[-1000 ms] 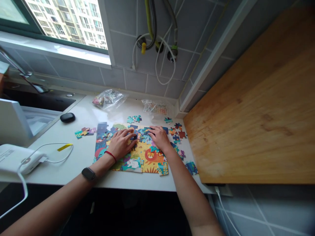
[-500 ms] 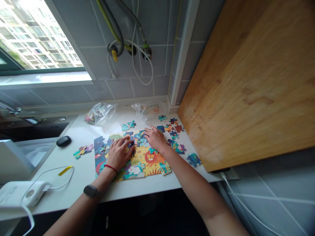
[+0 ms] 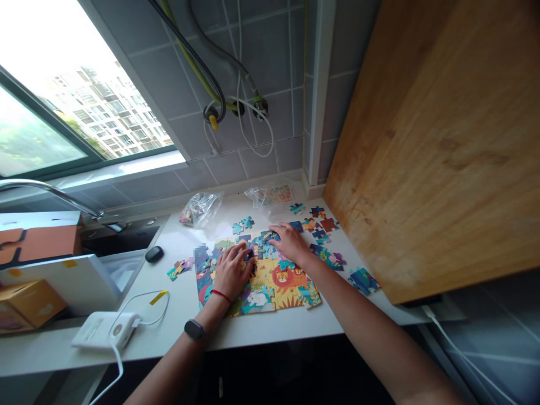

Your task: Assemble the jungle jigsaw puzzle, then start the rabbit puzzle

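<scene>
A colourful jigsaw puzzle point(image 3: 276, 287) with a lion lies partly assembled on the white counter point(image 3: 177, 323). My left hand point(image 3: 231, 270) rests flat on its middle, fingers stretched out over the pieces, a red string and a dark watch on the wrist. My right hand point(image 3: 290, 243) lies flat on the puzzle's upper right part, fingers pressed down on pieces there. Loose pieces point(image 3: 325, 228) lie to the right, a small group point(image 3: 243, 225) behind the puzzle and another group point(image 3: 179, 268) to its left.
Two clear plastic bags point(image 3: 200, 207) with pieces sit near the tiled wall. A large wooden board point(image 3: 434, 146) leans on the right. A black oval object point(image 3: 154, 254), a white device with cable point(image 3: 105, 331), boxes point(image 3: 37, 264) and a sink faucet point(image 3: 50, 194) are at the left.
The camera has swung left and tilted, so the boxes and faucet come into view. Both hands stay pressed on the puzzle in about the same places.
</scene>
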The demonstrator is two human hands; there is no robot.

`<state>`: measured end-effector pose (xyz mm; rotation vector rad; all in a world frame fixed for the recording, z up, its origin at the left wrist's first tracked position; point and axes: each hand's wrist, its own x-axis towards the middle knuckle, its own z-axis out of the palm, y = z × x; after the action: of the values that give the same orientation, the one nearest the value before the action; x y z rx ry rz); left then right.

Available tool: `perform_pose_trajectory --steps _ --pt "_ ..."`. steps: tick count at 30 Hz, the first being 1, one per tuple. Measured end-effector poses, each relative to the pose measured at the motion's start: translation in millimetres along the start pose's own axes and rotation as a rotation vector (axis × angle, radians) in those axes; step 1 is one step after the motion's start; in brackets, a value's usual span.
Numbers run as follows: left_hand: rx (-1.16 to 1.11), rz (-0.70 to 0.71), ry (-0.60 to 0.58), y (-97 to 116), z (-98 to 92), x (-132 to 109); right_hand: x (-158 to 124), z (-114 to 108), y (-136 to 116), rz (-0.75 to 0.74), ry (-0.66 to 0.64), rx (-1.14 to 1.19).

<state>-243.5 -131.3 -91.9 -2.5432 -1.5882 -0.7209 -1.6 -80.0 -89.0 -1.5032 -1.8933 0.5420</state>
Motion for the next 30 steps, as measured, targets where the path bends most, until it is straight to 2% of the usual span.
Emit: perform_pose_trajectory --steps 7,17,30 --pt "-0.008 0.003 -0.001 0.5 -0.1 0.3 1.8 -10.8 2.1 -0.068 -0.063 0.017" --pt "-0.030 -0.001 0.001 2.6 -1.6 1.1 3.3 -15.4 2.3 -0.125 -0.073 -0.021" --pt "-0.012 -0.018 -0.004 7.7 -3.9 0.7 4.7 -12.3 7.0 -0.157 -0.068 -0.078"
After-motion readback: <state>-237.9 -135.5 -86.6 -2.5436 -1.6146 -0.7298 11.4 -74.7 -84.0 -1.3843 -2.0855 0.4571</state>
